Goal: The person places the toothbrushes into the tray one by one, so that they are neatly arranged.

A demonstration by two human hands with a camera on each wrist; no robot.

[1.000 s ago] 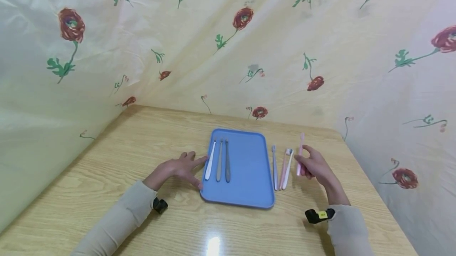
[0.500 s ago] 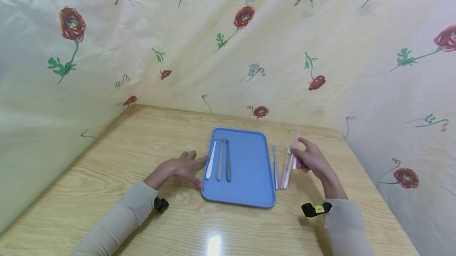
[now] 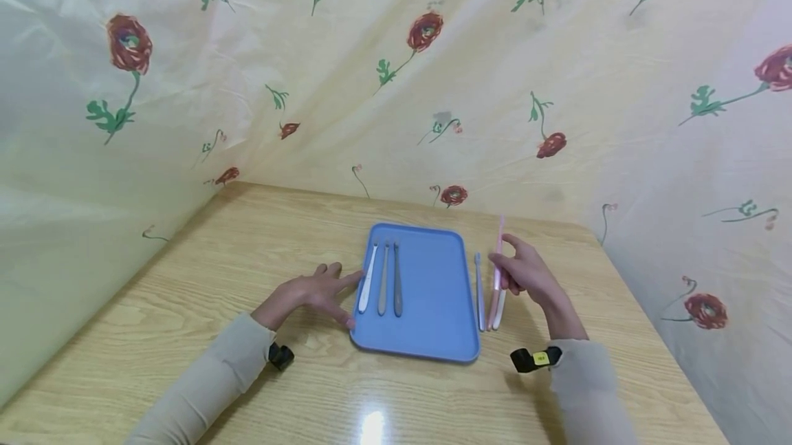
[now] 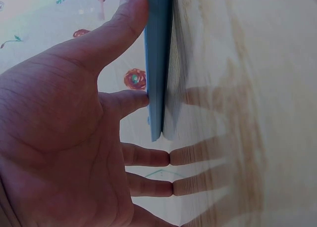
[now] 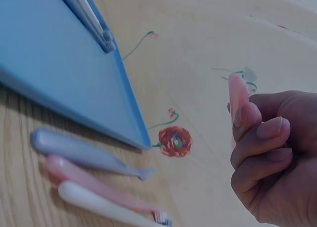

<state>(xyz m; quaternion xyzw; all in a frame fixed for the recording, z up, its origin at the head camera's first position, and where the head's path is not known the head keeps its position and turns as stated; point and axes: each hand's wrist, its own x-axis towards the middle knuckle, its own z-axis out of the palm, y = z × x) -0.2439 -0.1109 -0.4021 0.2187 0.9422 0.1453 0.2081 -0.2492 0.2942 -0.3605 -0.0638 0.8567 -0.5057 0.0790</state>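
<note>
My right hand (image 3: 522, 269) pinches a pink toothbrush (image 3: 500, 233) between thumb and fingers, raised over the brushes on the table; its rounded end (image 5: 237, 86) pokes above the fingers in the right wrist view. Below lie a lavender toothbrush (image 5: 79, 150), a second pink toothbrush (image 5: 94, 181) and a white toothbrush (image 5: 104, 204), side by side. A blue tray (image 3: 433, 287) holds a white toothbrush (image 3: 368, 287), a beige-grey toothbrush (image 3: 382, 290) and a dark grey toothbrush (image 3: 397, 290) along its left side. With fingers spread, my left hand (image 3: 315, 295) touches the tray's left edge by thumb and index finger.
All of this rests on a light wood-grain table (image 3: 260, 390). A floral cloth (image 3: 346, 87) hangs behind the table and along both sides. Each wrist wears a black camera, the right one (image 3: 532, 360) with a yellow label.
My right hand has moved left with the pink toothbrush, from right of the loose brushes to over them, hiding their heads in the head view. The left hand and tray have stayed put.
</note>
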